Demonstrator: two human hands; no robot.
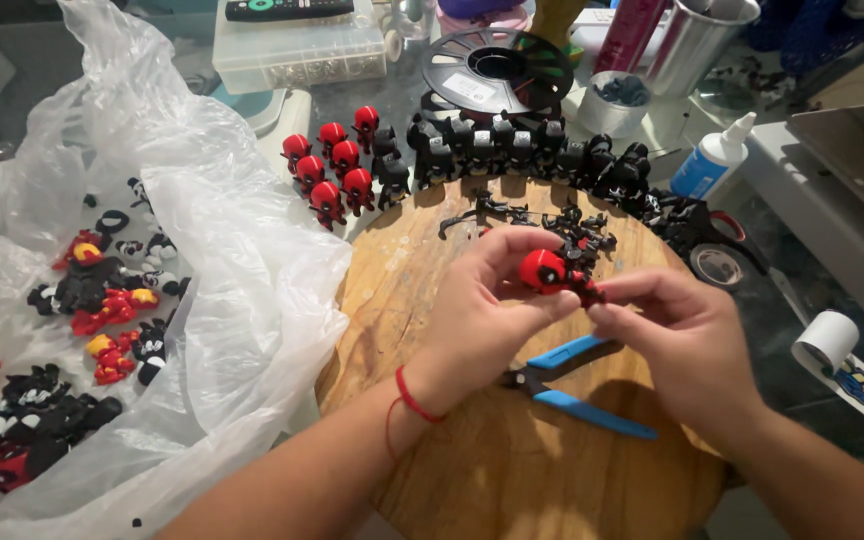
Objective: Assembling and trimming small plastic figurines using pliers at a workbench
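My left hand (487, 305) holds a small red and black figurine (552, 273) by its round red head, above a round wooden board (472, 470). My right hand (682, 335) pinches the figurine's lower body from the right. Blue-handled pliers (577, 385) lie on the board just under both hands. Small black loose parts (542, 218) are scattered on the board beyond the figurine.
Rows of red figurines (337, 165) and black figurines (522, 150) line the board's far edge. A clear plastic bag (202, 270) at left holds more figurines (102, 300). A filament spool (497, 68), glue bottle (712, 160), tape roll (717, 265) and metal cup (697, 35) stand behind and right.
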